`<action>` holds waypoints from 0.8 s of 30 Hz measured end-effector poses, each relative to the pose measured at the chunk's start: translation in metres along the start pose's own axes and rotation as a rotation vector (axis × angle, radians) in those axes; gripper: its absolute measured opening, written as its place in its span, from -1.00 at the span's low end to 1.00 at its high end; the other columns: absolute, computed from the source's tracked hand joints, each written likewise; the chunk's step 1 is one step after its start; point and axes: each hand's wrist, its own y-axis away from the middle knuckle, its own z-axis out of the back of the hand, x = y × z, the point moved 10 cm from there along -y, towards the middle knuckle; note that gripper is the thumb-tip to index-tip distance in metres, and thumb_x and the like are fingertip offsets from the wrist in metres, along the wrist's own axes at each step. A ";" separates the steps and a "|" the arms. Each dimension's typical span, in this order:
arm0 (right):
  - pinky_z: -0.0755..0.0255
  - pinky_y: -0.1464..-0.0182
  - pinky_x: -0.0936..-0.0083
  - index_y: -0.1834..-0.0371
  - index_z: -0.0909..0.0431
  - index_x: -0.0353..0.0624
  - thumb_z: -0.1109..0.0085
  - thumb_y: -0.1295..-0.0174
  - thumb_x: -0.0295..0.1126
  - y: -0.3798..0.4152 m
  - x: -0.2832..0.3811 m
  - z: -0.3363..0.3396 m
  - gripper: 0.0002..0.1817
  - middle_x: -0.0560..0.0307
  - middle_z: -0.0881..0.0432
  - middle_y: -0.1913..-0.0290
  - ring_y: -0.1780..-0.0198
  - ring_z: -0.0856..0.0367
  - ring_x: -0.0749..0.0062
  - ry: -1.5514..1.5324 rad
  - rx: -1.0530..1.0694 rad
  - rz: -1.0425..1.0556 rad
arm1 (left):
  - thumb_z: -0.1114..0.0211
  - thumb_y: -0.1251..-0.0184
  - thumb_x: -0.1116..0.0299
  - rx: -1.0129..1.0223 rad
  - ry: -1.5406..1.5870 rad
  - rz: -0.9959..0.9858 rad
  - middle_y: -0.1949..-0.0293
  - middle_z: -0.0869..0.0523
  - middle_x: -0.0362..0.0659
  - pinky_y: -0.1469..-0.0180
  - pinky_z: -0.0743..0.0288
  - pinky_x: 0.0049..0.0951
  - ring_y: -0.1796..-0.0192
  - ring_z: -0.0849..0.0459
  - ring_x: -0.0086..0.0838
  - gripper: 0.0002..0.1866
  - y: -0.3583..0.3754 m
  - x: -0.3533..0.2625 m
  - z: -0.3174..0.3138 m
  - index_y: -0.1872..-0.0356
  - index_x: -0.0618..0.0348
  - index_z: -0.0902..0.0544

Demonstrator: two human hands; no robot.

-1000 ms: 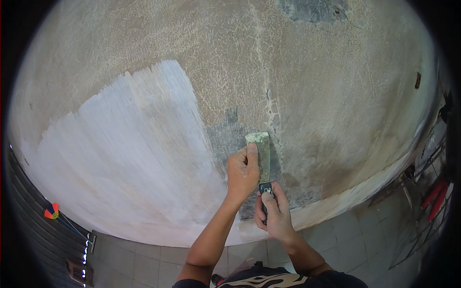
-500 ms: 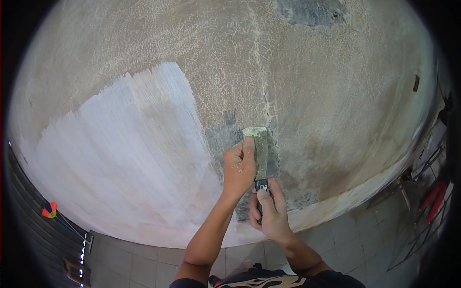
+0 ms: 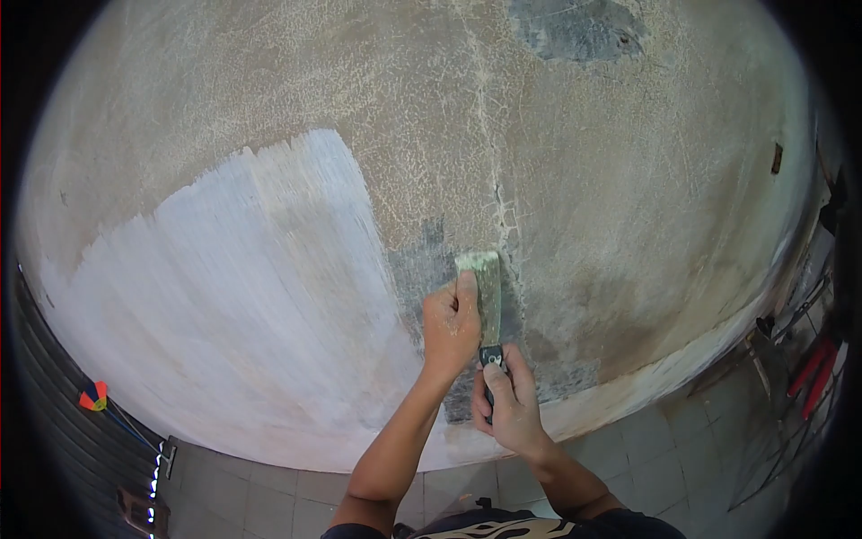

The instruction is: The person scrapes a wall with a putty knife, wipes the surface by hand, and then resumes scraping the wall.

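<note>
A putty knife with a wide metal blade lies against a large curved, cracked tan surface. Pale greenish filler or residue covers the blade's far edge. My right hand is closed around its black handle, thumb on top. My left hand is closed at the blade's left side, with the thumb pressed on the blade near the tip; its other fingers are curled and partly hidden. Beneath and beside the blade is a dark grey bare patch. A crack runs upward just beyond the tip.
A broad whitish coated area covers the surface's left part. Another grey patch is at the top. Grey floor tiles lie below the curved edge. Red-handled tools stand at right, and a corrugated panel is at left.
The whole view has shifted a little, so surface, knife and hands appear slightly lower. Both hands keep their hold, and the knife stays at nearly the same spot on the surface.
</note>
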 end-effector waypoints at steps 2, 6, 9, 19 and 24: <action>-0.05 0.78 0.64 0.14 -0.25 -0.08 0.22 -0.51 -0.27 0.000 0.013 -0.010 -0.86 0.22 -0.28 0.63 0.78 -0.11 0.65 -0.031 -0.004 -0.014 | -0.02 -0.55 0.21 0.005 0.090 0.010 0.70 -0.32 -0.39 0.57 -0.08 -0.47 0.57 -0.19 -0.71 -0.51 -0.007 -0.016 -0.002 0.65 0.23 -0.42; -0.06 0.78 0.64 0.13 -0.24 -0.08 0.24 -0.51 -0.29 -0.002 -0.002 0.000 -0.87 0.22 -0.27 0.64 0.77 -0.11 0.65 0.037 -0.022 -0.023 | -0.02 -0.55 0.20 0.004 0.007 -0.025 0.70 -0.31 -0.38 0.56 -0.08 -0.46 0.56 -0.18 -0.71 -0.51 -0.002 -0.007 0.003 0.65 0.23 -0.41; -0.07 0.78 0.63 0.13 -0.24 -0.08 0.26 -0.51 -0.31 0.002 -0.004 0.000 -0.88 0.21 -0.27 0.64 0.76 -0.13 0.64 0.072 0.002 -0.023 | -0.01 -0.56 0.20 -0.003 -0.015 0.007 0.70 -0.31 -0.38 0.56 -0.07 -0.45 0.56 -0.17 -0.70 -0.50 0.000 0.011 0.003 0.65 0.23 -0.40; -0.12 0.75 0.66 0.20 -0.15 -0.10 0.22 -0.52 -0.29 -0.002 -0.001 -0.005 -0.85 0.27 -0.31 0.64 0.76 -0.20 0.67 0.027 0.025 -0.042 | 0.00 -0.56 0.20 -0.017 0.018 -0.044 0.70 -0.30 -0.38 0.56 -0.08 -0.45 0.56 -0.19 -0.70 -0.50 -0.005 -0.005 0.005 0.64 0.26 -0.39; -0.08 0.78 0.62 0.13 -0.24 -0.08 0.24 -0.52 -0.27 -0.011 0.025 -0.018 -0.85 0.21 -0.28 0.64 0.77 -0.15 0.63 0.017 0.013 0.011 | -0.01 -0.56 0.19 0.030 0.086 -0.036 0.69 -0.34 -0.36 0.56 -0.11 -0.46 0.55 -0.21 -0.70 -0.50 -0.018 -0.025 0.001 0.63 0.28 -0.42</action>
